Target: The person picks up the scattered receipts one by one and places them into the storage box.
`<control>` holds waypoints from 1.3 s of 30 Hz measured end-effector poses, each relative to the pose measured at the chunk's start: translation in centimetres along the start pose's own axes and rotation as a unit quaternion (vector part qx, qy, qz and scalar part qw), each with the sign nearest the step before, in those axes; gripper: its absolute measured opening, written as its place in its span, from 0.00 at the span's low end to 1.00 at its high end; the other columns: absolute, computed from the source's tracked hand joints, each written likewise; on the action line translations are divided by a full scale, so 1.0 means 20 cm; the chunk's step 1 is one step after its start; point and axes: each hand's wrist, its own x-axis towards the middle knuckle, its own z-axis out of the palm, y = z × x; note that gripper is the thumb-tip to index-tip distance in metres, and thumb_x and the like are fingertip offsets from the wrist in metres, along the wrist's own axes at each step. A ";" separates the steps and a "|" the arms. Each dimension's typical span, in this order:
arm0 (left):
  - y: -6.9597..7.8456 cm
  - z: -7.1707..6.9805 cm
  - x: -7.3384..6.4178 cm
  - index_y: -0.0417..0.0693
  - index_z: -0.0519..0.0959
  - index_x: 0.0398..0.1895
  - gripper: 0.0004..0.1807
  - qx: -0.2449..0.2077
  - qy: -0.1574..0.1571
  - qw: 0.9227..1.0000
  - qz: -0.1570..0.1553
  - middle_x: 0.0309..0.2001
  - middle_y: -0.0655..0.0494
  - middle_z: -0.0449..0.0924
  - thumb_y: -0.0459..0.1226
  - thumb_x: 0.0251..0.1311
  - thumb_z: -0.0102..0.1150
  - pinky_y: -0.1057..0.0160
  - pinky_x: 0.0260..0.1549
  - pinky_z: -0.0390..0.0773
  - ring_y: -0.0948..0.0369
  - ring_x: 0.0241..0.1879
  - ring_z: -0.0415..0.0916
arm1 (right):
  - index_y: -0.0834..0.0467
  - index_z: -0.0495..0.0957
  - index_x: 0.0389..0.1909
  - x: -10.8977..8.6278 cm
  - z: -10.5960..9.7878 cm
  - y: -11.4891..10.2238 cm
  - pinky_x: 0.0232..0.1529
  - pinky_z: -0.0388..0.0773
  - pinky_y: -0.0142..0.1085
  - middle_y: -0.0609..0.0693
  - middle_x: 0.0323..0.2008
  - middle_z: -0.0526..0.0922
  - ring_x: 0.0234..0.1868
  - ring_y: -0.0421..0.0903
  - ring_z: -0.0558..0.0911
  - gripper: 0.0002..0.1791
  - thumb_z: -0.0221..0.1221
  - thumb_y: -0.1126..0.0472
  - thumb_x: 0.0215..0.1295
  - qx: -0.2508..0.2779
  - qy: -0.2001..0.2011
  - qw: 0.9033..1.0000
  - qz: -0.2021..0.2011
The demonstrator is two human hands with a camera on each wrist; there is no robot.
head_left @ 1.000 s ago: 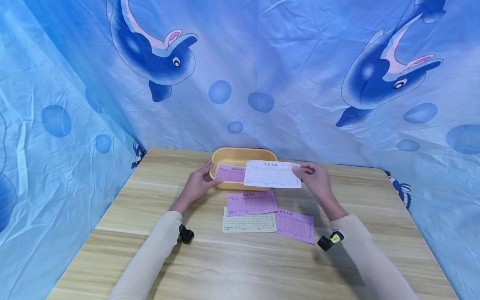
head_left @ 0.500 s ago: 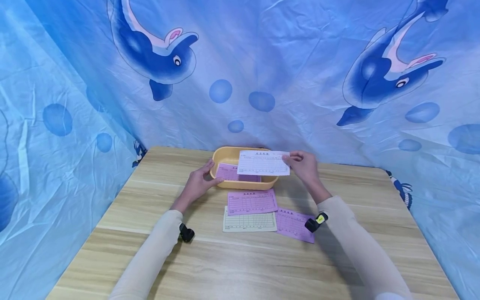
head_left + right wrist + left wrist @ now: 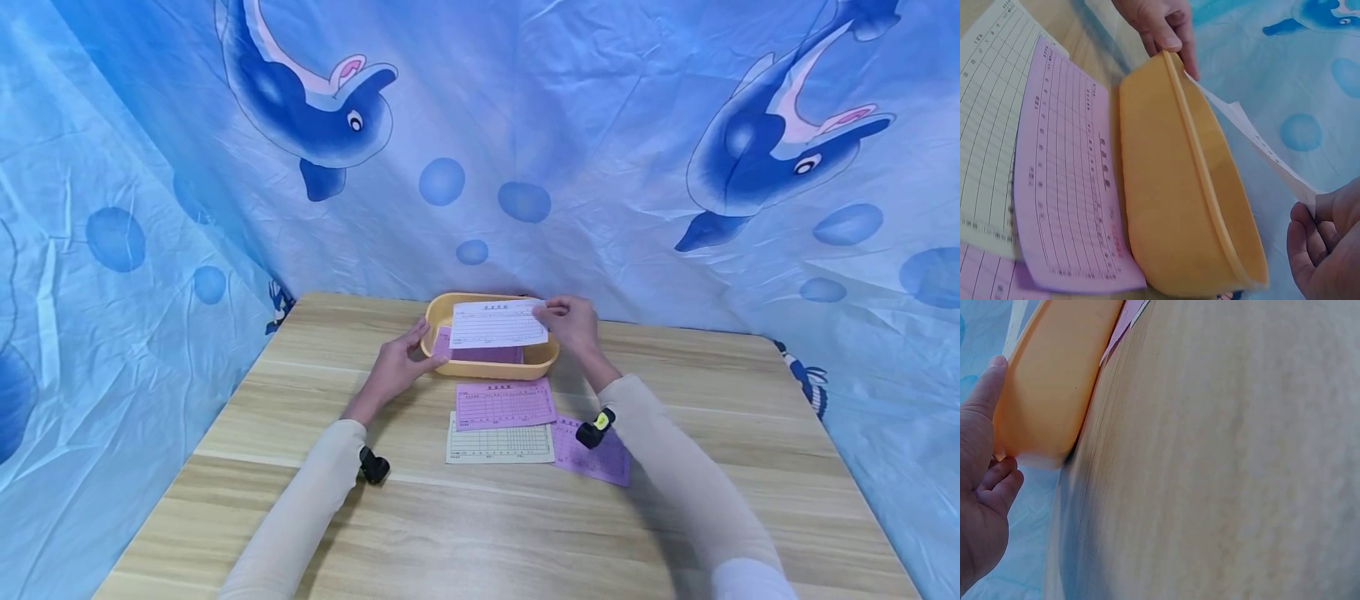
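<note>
A yellow plastic basket [image 3: 495,372] stands near the table's far edge. My left hand [image 3: 397,364] holds its left end, thumb at the rim and fingers around the outer side, as the left wrist view also shows of the basket wall [image 3: 1054,387]. Between thumb and fingers, my right hand [image 3: 573,323] pinches the right edge of a white printed slip [image 3: 497,325]. That paper hangs over the basket's opening, tilted in the right wrist view. Inside the basket lies a pink slip [image 3: 487,355], partly covered by the white one.
In front of the basket, another pink slip [image 3: 504,406] overlaps a pale green slip [image 3: 498,447]. A further pink slip [image 3: 600,468] lies to their right, partly behind the right wrist's camera. Blue dolphin-printed cloth [image 3: 480,125] hangs behind the wooden table [image 3: 480,533].
My right hand has carried the white slip leftward and slightly away from me, from the basket's right side to over its middle. The left hand has stayed on the basket.
</note>
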 end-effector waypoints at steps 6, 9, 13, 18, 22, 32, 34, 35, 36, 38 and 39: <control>0.00 0.00 0.00 0.38 0.64 0.75 0.50 -0.003 0.000 1.000 0.002 0.79 0.49 0.56 0.54 0.56 0.74 0.55 0.72 0.67 0.52 0.77 0.57 | 0.63 0.87 0.45 0.00 0.09 -0.02 0.37 0.86 0.36 0.58 0.40 0.90 0.41 0.52 0.89 0.14 0.71 0.57 0.63 -0.008 -0.009 1.000 0.000; 0.00 0.00 0.00 0.38 0.64 0.75 0.50 -0.001 0.000 1.000 0.001 0.79 0.49 0.55 0.56 0.56 0.73 0.56 0.72 0.67 0.52 0.77 0.57 | 0.62 0.87 0.45 0.00 0.12 -0.02 0.36 0.86 0.37 0.57 0.40 0.90 0.42 0.52 0.89 0.15 0.71 0.56 0.64 -0.021 -0.016 1.000 0.000; -0.01 0.00 0.00 0.39 0.64 0.75 0.52 0.004 0.000 1.000 -0.001 0.79 0.49 0.55 0.59 0.55 0.72 0.56 0.72 0.66 0.53 0.77 0.57 | 0.61 0.87 0.43 0.00 0.16 -0.02 0.33 0.85 0.36 0.56 0.39 0.90 0.40 0.51 0.89 0.13 0.70 0.56 0.65 -0.039 -0.021 0.999 -0.009; -0.01 0.00 0.00 0.39 0.64 0.75 0.53 0.007 -0.002 1.000 -0.002 0.79 0.50 0.56 0.59 0.55 0.72 0.53 0.75 0.62 0.52 0.78 0.55 | 0.59 0.87 0.41 0.00 0.21 -0.02 0.31 0.83 0.33 0.54 0.38 0.90 0.36 0.48 0.88 0.10 0.70 0.57 0.65 -0.059 -0.029 0.998 -0.015; -0.01 0.01 0.00 0.38 0.64 0.75 0.53 0.011 0.000 1.000 0.000 0.79 0.50 0.56 0.59 0.55 0.72 0.50 0.75 0.60 0.51 0.78 0.55 | 0.60 0.87 0.40 -0.01 0.24 -0.02 0.32 0.83 0.33 0.54 0.37 0.90 0.36 0.48 0.87 0.09 0.69 0.59 0.65 -0.072 -0.037 0.996 -0.028; -0.01 0.01 0.00 0.38 0.64 0.76 0.52 0.011 0.000 1.000 -0.005 0.79 0.50 0.56 0.59 0.56 0.71 0.53 0.75 0.63 0.52 0.77 0.56 | 0.62 0.86 0.42 0.00 0.26 -0.01 0.43 0.87 0.40 0.56 0.40 0.90 0.41 0.50 0.88 0.11 0.71 0.60 0.63 -0.101 -0.060 0.993 -0.031; -0.01 0.01 0.00 0.38 0.64 0.75 0.52 0.012 0.001 1.000 -0.003 0.79 0.50 0.56 0.59 0.56 0.71 0.52 0.74 0.63 0.52 0.77 0.56 | 0.62 0.86 0.42 0.01 0.26 -0.01 0.43 0.87 0.40 0.56 0.40 0.90 0.42 0.50 0.88 0.11 0.71 0.60 0.63 -0.096 -0.067 0.993 -0.030; -0.01 0.01 0.00 0.37 0.64 0.75 0.52 0.012 0.002 1.000 -0.001 0.79 0.49 0.56 0.59 0.56 0.71 0.52 0.74 0.63 0.52 0.77 0.56 | 0.62 0.86 0.42 0.01 0.25 -0.01 0.43 0.87 0.40 0.56 0.40 0.90 0.42 0.51 0.88 0.11 0.71 0.60 0.63 -0.093 -0.072 0.993 -0.031; -0.01 0.01 0.00 0.37 0.64 0.75 0.52 0.012 0.002 1.000 -0.001 0.79 0.49 0.56 0.59 0.56 0.71 0.52 0.74 0.63 0.51 0.77 0.56 | 0.62 0.86 0.42 0.01 0.25 0.00 0.42 0.87 0.40 0.56 0.40 0.90 0.42 0.51 0.88 0.11 0.71 0.60 0.63 -0.089 -0.077 0.993 -0.034; -0.01 0.01 0.00 0.37 0.64 0.75 0.52 0.011 0.003 1.000 0.001 0.79 0.49 0.56 0.59 0.57 0.71 0.52 0.74 0.64 0.51 0.77 0.57 | 0.63 0.86 0.42 0.01 0.23 0.00 0.42 0.88 0.40 0.57 0.40 0.90 0.43 0.51 0.89 0.11 0.71 0.60 0.63 -0.078 -0.088 0.992 -0.039; -0.01 0.01 0.00 0.37 0.64 0.75 0.52 0.011 0.003 1.000 0.001 0.79 0.49 0.56 0.59 0.57 0.71 0.53 0.74 0.64 0.51 0.77 0.57 | 0.63 0.86 0.42 0.02 0.22 0.01 0.42 0.88 0.39 0.57 0.40 0.90 0.43 0.52 0.89 0.11 0.71 0.60 0.63 -0.074 -0.092 0.992 -0.042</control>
